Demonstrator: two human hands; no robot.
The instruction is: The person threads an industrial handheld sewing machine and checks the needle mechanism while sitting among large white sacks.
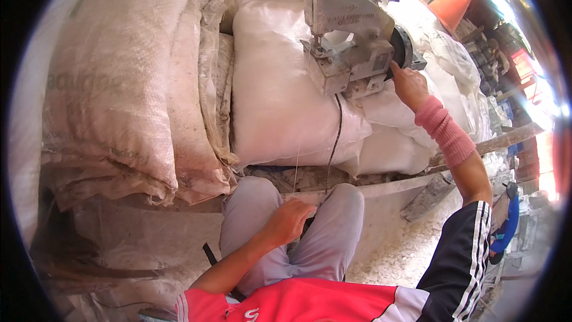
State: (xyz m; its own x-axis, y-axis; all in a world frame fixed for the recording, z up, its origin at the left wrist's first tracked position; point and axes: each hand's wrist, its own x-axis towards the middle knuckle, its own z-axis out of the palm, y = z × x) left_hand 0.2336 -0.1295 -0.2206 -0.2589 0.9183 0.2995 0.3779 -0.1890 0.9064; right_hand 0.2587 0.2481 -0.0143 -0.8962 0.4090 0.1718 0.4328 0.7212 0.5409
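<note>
A grey portable bag-closing sewing machine point(351, 42) rests on a stuffed white woven sack point(268, 77), its needle end facing left. My right hand point(410, 86), with a pink knitted cuff at the wrist, has its fingers curled on the rim of the machine's black handwheel point(401, 46). Above my knees, my left hand point(290, 220) is closed, the fingers pressed together. A thin white thread point(297, 158) runs down from the needle side to the left hand's fingers. From under the machine a dark cord point(337, 134) hangs over the sack's front.
Large dusty sacks point(119, 83) are stacked at the left. More white sacks point(396, 149) lie below and right of the machine. An orange traffic cone point(454, 1) stands at the far right. A wooden plank point(506, 141) juts out, and white crumbs point(399, 250) cover the floor.
</note>
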